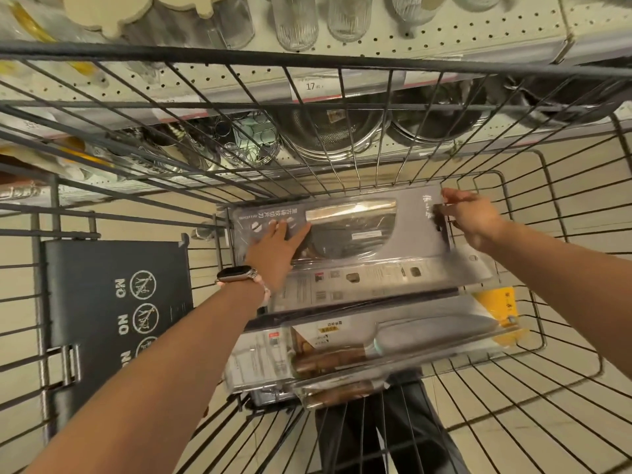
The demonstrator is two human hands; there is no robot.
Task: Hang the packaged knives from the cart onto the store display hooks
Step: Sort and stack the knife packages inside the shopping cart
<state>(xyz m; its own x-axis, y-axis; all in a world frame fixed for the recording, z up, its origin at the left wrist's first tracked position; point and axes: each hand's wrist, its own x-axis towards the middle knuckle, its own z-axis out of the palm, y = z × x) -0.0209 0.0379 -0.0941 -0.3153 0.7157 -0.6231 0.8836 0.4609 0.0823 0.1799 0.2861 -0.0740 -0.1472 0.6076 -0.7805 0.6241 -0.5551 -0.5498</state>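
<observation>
Head view: wire cart (pixel 564 302) on beige tile, pegboard shelves (pixel 376 39) behind. Left hand (pixel 273 248) flat on grey knife package (pixel 410 217), right hand (pixel 475 217) pinching its end.

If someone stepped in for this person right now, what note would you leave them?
Left hand: flat, fingers straight, on the grey knife package in the wire cart.
Right hand: fingers pinch that package's far right end.
More packaged knives lie stacked below it in the cart.
Done: no knife on a hook in this view; the grey package is not clear of the cart.
Left: lift it out, hang it on a display hook, then the others.
</observation>
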